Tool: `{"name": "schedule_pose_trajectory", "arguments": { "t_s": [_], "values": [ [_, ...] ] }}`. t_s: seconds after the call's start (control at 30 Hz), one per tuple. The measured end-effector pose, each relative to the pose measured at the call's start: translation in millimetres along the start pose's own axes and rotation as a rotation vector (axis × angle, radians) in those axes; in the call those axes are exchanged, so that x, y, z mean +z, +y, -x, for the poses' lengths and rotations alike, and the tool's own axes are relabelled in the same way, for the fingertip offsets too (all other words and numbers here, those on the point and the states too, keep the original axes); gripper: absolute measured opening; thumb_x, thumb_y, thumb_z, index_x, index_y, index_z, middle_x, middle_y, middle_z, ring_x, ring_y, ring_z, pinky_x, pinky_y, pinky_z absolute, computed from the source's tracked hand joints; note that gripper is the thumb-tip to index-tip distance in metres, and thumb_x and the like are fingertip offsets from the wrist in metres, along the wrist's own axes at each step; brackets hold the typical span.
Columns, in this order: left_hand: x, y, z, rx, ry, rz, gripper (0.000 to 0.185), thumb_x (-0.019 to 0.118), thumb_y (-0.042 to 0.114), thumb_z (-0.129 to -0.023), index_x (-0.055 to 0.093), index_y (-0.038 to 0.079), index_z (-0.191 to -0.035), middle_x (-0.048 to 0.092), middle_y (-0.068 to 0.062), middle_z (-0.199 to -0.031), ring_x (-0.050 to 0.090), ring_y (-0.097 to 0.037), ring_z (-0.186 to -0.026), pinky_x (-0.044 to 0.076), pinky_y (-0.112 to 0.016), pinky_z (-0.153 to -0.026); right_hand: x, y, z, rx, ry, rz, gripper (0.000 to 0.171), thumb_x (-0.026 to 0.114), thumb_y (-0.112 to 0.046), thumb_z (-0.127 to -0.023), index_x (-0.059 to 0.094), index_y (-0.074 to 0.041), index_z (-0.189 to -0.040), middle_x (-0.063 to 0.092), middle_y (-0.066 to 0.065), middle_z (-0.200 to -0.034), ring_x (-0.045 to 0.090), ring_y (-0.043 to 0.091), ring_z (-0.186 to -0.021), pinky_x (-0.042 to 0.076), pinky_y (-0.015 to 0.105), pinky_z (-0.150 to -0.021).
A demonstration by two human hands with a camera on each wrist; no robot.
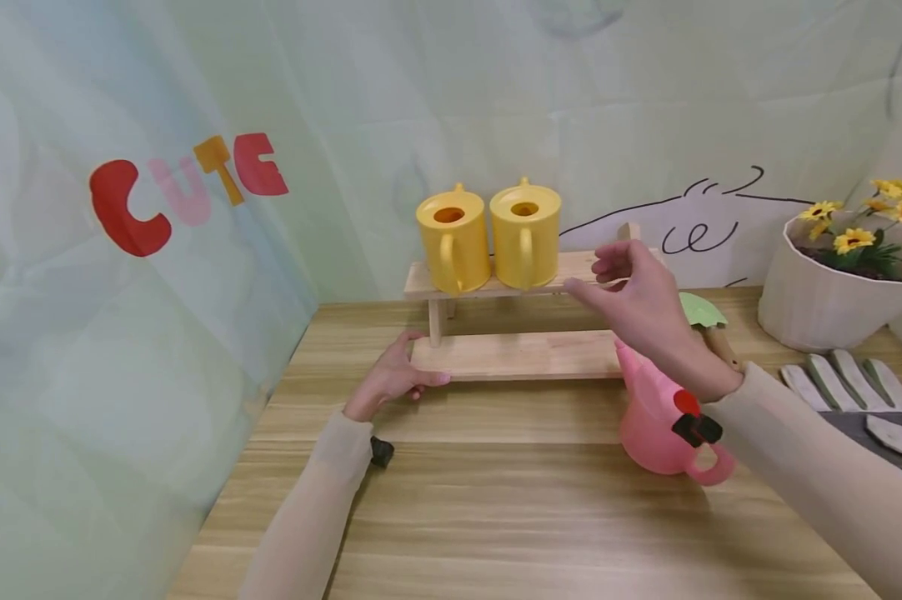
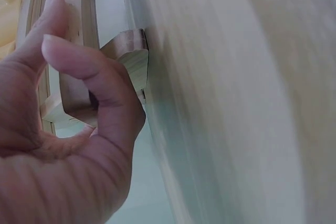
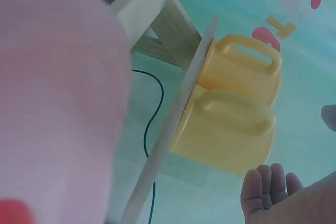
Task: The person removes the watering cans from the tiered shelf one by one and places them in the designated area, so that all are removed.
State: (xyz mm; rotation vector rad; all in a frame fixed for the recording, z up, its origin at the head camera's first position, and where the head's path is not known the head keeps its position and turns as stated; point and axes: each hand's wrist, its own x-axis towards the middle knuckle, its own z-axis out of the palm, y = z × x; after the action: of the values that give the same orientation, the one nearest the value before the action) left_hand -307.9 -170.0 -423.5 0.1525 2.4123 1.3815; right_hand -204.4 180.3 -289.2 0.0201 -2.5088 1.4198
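Observation:
A two-tier wooden shelf (image 1: pixel 526 357) stands against the backdrop. My left hand (image 1: pixel 393 375) grips the left end of its lower board; in the left wrist view the fingers (image 2: pixel 113 95) curl round the board's end. Two yellow watering cans (image 1: pixel 451 242) (image 1: pixel 529 237) stand side by side on the left part of the upper board. To their right, my right hand (image 1: pixel 642 300) hovers before the upper board, fingers loosely bent and apart from the thumb, holding nothing. Beneath that forearm is a pink watering can (image 1: pixel 649 429), partly hidden, its spout toward the shelf.
Right of the shelf lies a hand tool with a green blade (image 1: pixel 700 310), partly covered by my arm. A white pot (image 1: pixel 819 292) with yellow flowers stands at the far right. Grey-and-white gloves (image 1: pixel 844 383) lie before it. The wood-grain tabletop (image 1: pixel 481 508) spreads in front.

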Motion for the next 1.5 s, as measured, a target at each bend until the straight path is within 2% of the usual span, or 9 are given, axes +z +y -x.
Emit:
{"name": "schedule_pose_trajectory", "arguments": {
  "t_s": [0.3, 0.5, 0.8, 0.97, 1.17, 1.4, 1.5],
  "values": [
    [0.1, 0.4, 0.8, -0.006, -0.002, -0.002, 0.107, 0.093, 0.019, -0.090, 0.023, 0.007, -0.170, 0.060, -0.009, -0.091, 0.053, -0.010, -0.055, 0.051, -0.022, -0.055, 16, -20, -16, 0.028, -0.053, -0.006, 0.062, 0.079, -0.034, -0.099, 0.052, -0.001, -0.144, 0.061, 0.018, -0.134, 0.061, 0.031, -0.125, 0.053, 0.041, -0.104],
    [-0.7, 1.8, 1.5, -0.002, -0.004, -0.013, 0.108, 0.092, 0.020, -0.090, 0.022, 0.006, -0.171, 0.057, -0.003, -0.076, 0.053, -0.010, -0.053, 0.051, -0.023, -0.056, 29, -28, -27, 0.042, -0.061, 0.004, 0.060, 0.078, -0.031, -0.098, 0.054, 0.002, -0.142, 0.062, 0.021, -0.135, 0.060, 0.032, -0.122, 0.053, 0.042, -0.106],
    [-0.1, 2.8, 1.5, -0.007, -0.007, -0.016, 0.108, 0.092, 0.021, -0.090, 0.022, 0.007, -0.171, 0.058, -0.002, -0.074, 0.053, -0.010, -0.053, 0.051, -0.023, -0.056, 43, -25, -43, 0.069, -0.055, 0.004, 0.055, 0.077, -0.030, -0.099, 0.054, 0.002, -0.137, 0.062, 0.019, -0.135, 0.059, 0.031, -0.122, 0.053, 0.044, -0.105],
    [-0.1, 1.8, 0.4, -0.003, -0.006, -0.019, 0.107, 0.093, 0.021, -0.090, 0.022, 0.007, -0.170, 0.058, -0.004, -0.081, 0.053, -0.010, -0.054, 0.051, -0.023, -0.056, 51, -23, -50, 0.063, -0.049, 0.013, 0.052, 0.077, -0.030, -0.099, 0.056, 0.002, -0.134, 0.062, 0.019, -0.131, 0.058, 0.031, -0.118, 0.053, 0.043, -0.103],
    [-0.7, 1.4, 1.5, -0.011, 0.000, -0.014, 0.107, 0.093, 0.021, -0.090, 0.023, 0.008, -0.170, 0.061, -0.004, -0.080, 0.053, -0.011, -0.053, 0.051, -0.023, -0.056, 60, -24, -56, 0.057, -0.040, 0.011, 0.048, 0.077, -0.026, -0.098, 0.056, 0.003, -0.131, 0.064, 0.019, -0.129, 0.061, 0.031, -0.114, 0.055, 0.044, -0.100],
    [-0.3, 1.4, 1.3, -0.015, 0.004, -0.016, 0.108, 0.092, 0.020, -0.090, 0.022, 0.009, -0.171, 0.059, -0.015, -0.104, 0.053, -0.010, -0.056, 0.052, -0.022, -0.056, 71, -24, -60, 0.050, -0.006, -0.010, 0.044, 0.075, -0.026, -0.098, 0.060, 0.002, -0.129, 0.067, 0.017, -0.125, 0.065, 0.030, -0.112, 0.058, 0.042, -0.096],
    [-0.2, 2.5, 1.6, -0.014, 0.007, -0.020, 0.108, 0.093, 0.020, -0.090, 0.022, 0.008, -0.171, 0.059, -0.016, -0.105, 0.053, -0.010, -0.056, 0.052, -0.022, -0.056, 75, -24, -62, 0.055, 0.011, -0.006, 0.043, 0.075, -0.026, -0.097, 0.061, 0.001, -0.127, 0.068, 0.016, -0.121, 0.064, 0.028, -0.109, 0.057, 0.041, -0.095]
  ]
}}
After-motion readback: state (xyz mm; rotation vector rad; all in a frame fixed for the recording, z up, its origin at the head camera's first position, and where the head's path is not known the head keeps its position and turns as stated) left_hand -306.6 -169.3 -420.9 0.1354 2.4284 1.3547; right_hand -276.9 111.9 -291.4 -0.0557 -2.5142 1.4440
